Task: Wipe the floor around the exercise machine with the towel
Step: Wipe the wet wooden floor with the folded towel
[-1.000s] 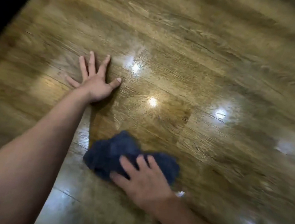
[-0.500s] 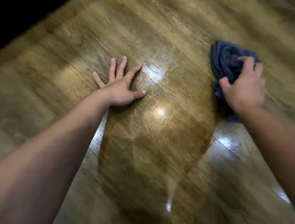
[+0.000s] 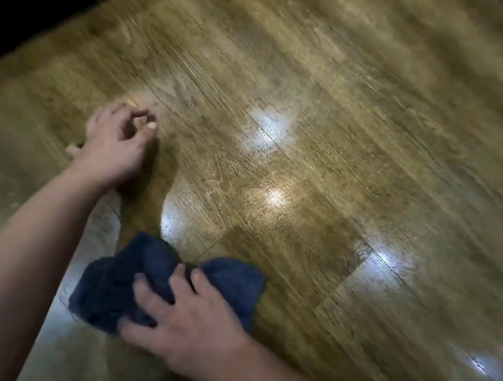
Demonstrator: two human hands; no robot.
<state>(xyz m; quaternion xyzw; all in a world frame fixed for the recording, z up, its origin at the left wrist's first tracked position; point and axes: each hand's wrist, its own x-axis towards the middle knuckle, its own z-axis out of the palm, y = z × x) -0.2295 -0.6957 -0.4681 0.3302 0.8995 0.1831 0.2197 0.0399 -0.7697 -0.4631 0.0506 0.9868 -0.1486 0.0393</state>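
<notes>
Right hand (image 3: 193,334) at lower centre of frame, palm down, fingers spread and dug into the bunched dark blue towel (image 3: 151,285), gripping it against the wood floor (image 3: 358,146). Forearm enters from the bottom right. Left hand (image 3: 114,146) at left of centre, fingers curled, fingertips on the floor; holding anything: can't tell, blurred. Left forearm runs in from the lower left corner.

Towel (image 3: 227,281) under right hand (image 3: 193,334): dark navy blue, plain. Floor (image 3: 347,107): brown-olive wood grain planks w/ white glare spots; black strip beyond left hand (image 3: 114,146).
</notes>
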